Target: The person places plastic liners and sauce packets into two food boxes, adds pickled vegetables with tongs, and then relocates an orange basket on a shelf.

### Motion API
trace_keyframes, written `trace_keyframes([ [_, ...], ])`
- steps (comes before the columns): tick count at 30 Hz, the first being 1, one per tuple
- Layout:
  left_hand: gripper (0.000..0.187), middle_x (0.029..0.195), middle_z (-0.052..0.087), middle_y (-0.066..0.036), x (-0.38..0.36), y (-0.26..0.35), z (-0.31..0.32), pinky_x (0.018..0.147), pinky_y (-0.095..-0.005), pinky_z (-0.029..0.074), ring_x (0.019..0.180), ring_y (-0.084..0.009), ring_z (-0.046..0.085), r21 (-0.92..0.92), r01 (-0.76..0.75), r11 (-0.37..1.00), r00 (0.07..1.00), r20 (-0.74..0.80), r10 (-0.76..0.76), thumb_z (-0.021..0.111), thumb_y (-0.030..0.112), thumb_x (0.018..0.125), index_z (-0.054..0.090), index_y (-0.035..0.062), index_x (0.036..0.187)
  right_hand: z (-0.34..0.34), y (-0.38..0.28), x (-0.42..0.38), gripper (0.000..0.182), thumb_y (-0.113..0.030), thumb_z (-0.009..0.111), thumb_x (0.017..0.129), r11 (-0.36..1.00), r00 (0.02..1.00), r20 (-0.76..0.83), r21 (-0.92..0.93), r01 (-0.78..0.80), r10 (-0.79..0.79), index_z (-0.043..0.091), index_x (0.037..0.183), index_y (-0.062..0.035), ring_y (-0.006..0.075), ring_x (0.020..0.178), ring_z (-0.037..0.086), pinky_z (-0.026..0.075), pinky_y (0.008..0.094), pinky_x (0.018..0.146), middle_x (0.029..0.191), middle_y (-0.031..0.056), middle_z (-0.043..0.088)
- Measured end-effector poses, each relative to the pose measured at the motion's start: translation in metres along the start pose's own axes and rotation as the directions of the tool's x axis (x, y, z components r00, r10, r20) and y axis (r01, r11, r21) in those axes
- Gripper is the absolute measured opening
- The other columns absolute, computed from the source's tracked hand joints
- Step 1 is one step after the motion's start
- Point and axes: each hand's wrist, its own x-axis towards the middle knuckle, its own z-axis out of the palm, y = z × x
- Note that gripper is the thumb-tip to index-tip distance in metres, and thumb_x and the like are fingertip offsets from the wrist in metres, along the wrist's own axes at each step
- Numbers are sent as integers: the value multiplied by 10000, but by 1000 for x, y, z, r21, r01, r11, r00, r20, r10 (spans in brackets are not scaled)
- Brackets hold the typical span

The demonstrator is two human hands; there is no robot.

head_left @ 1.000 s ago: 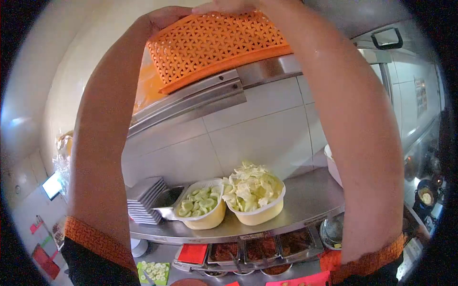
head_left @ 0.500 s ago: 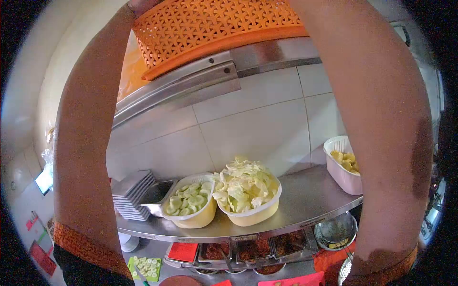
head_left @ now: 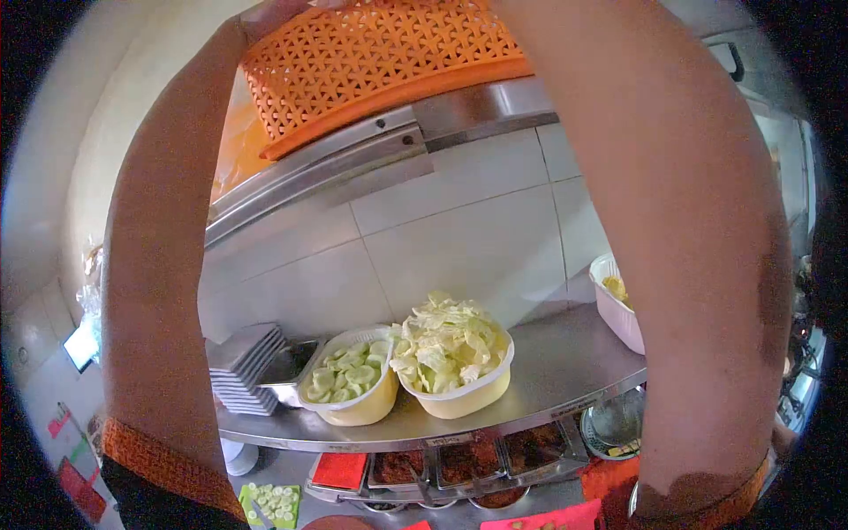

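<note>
Both my arms are raised to an orange woven plastic basket (head_left: 380, 57) on the high metal shelf at the top. My left hand (head_left: 281, 14) is at the basket's upper left rim, mostly cut off by the frame's edge, so its grip does not show clearly. My right forearm (head_left: 671, 194) crosses in front of the basket's right side, and its hand lies beyond the top edge. Below, on a steel shelf, stand a tub of sliced cucumber (head_left: 349, 375) and a tub heaped with cut cabbage (head_left: 450, 349).
Stacked striped plates (head_left: 246, 367) stand left of a metal pan (head_left: 291, 362). A white tub (head_left: 618, 314) is partly behind my right arm. Lower down are several trays of dark red food (head_left: 468, 461), a green board (head_left: 271, 503) with slices and a knife, and a pink board (head_left: 543, 517).
The view has shifted slightly, and the basket sits a little lower in it. More of my left hand shows at the rim. My right forearm has come left, covering more of the white tub.
</note>
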Motion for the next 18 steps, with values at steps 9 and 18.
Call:
trace_keyframes([
  [9, 460, 1143, 591, -138, -20, 1, 24, 864, -403, 454, 1002, -231, 553, 238, -17, 971, 980, -188, 63, 527, 432, 954, 610, 21, 1141, 12, 2, 8, 1001, -823, 352, 802, 996, 973, -223, 53, 70, -56, 284, 1496, -105, 356, 1456, 139, 163, 535, 1151, 1573, 192, 156],
  [18, 351, 981, 655, -111, -37, 11, 36, 758, -381, 484, 845, -185, 585, 444, 1, 896, 919, -354, 174, 560, 349, 963, 681, 22, 1008, 28, 3, 24, 977, -744, 378, 865, 992, 859, -500, -7, 127, -114, 278, 1471, 15, 411, 1381, 315, 279, 453, 1124, 1508, 254, 291],
])
